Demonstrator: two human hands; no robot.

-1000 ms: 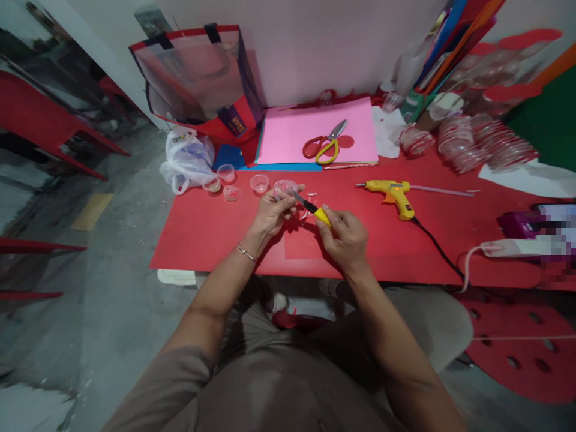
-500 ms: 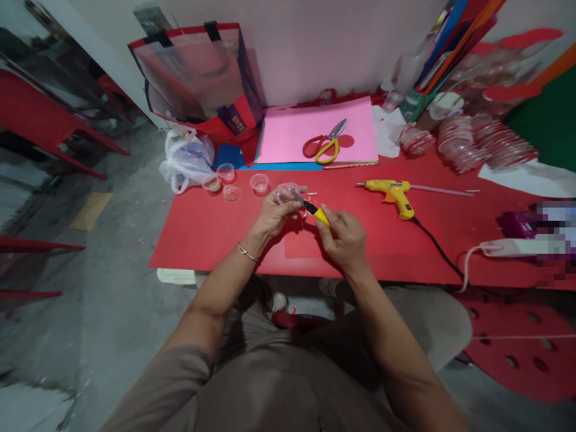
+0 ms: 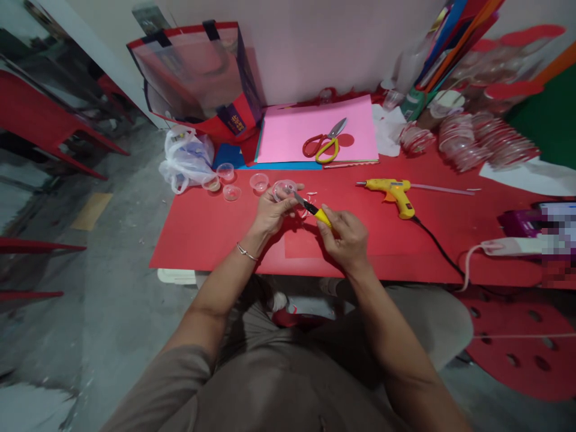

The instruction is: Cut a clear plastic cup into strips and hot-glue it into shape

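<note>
My left hand (image 3: 272,213) is closed round a small clear plastic cup (image 3: 283,189), held just above the red table. In my right hand (image 3: 345,237) is a utility knife (image 3: 322,217) with a yellow and black handle. Its blade points up and left and meets the cup's near right side; whether it has gone through the plastic I cannot tell. Thin clear scraps (image 3: 310,204) lie on the table under the knife. Left of my left hand stand several more small cups, the nearest being an upright clear cup (image 3: 259,182).
A yellow glue gun (image 3: 390,193) with a black cord lies to the right. Scissors (image 3: 327,143) rest on pink paper (image 3: 288,135) at the back. A white plastic bag (image 3: 186,159) and a tote bag (image 3: 193,84) stand back left. Stacked clear lids (image 3: 506,143) lie back right.
The cup in my left hand has shifted slightly left and tilted, showing more of its opening. My right hand with the knife has hardly moved.
</note>
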